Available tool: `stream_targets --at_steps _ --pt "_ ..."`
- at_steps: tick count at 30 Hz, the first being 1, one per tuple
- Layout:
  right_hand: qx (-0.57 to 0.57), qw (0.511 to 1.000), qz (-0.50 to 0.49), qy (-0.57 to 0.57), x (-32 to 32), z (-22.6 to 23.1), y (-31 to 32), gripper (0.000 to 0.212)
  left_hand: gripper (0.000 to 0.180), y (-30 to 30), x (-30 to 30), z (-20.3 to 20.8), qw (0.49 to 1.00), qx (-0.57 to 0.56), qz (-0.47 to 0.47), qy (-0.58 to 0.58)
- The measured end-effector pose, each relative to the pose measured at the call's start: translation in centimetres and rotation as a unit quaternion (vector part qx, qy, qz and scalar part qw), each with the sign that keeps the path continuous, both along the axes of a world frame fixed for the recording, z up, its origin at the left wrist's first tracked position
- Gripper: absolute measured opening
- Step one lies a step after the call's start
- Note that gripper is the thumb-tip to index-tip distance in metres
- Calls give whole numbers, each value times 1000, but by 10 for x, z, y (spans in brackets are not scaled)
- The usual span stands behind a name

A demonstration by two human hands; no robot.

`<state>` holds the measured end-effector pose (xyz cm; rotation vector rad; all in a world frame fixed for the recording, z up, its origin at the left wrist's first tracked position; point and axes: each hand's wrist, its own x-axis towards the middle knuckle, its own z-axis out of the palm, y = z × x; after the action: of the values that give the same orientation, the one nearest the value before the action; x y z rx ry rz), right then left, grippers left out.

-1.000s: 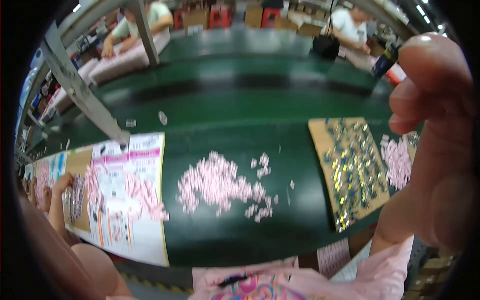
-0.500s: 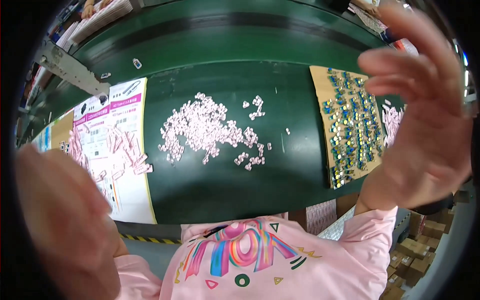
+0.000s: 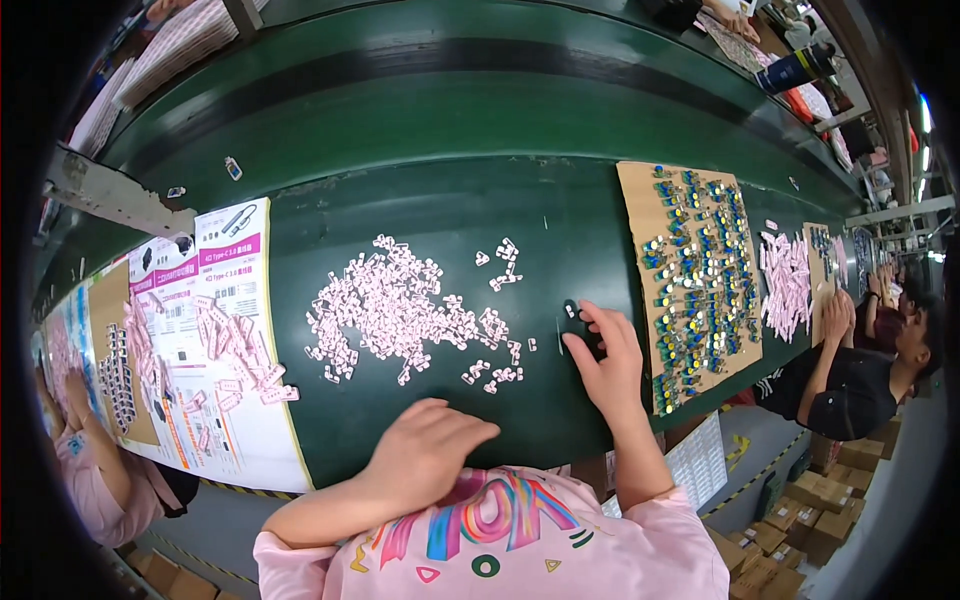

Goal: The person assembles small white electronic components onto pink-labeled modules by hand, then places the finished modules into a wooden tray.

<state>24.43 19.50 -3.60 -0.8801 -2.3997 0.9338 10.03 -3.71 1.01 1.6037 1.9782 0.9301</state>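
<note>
Over the green table (image 3: 540, 425), my right hand (image 3: 614, 365) is hovering with thumb and fingers spread apart, a small loose piece (image 3: 570, 309) lying just beside its fingertips; I cannot tell whether they are touching. My left hand (image 3: 425, 453) is resting low by the near edge, back showing, fingers lying close together, and I cannot tell whether it is holding anything. Both hands are now showing sharply, down near the tabletop, no longer looming blurred close to the camera as half a second ago. Ahead of my left hand, the heap of small pink pieces (image 3: 385, 305) is keeping its earlier outline: pale, dark-marked bits are crowding thickly in the middle and straggling apart toward the right. Beyond my right hand, a cardboard sheet (image 3: 637, 200) is bearing blue, yellow and silvery parts (image 3: 700, 270). Farther left, pink strips (image 3: 230, 345) are lying on a printed white sheet (image 3: 270, 440); far right, a dark-shirted co-worker (image 3: 855, 390) is sitting.
</note>
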Motion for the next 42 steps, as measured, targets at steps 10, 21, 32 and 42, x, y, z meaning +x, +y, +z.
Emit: stream_targets --at_steps 10,21,32,42 --pt "246 944 141 -169 -26 18 11 15 25 -25 -21 37 955 55 156 245" --pt "109 972 206 22 -33 62 -34 23 14 -67 -23 8 837 180 423 -298" --pt "-97 922 336 166 -54 39 -77 19 20 -37 -8 -4 781 76 343 -516" --pt "52 927 333 163 -75 36 -51 18 25 -12 -26 2 896 77 285 -332"
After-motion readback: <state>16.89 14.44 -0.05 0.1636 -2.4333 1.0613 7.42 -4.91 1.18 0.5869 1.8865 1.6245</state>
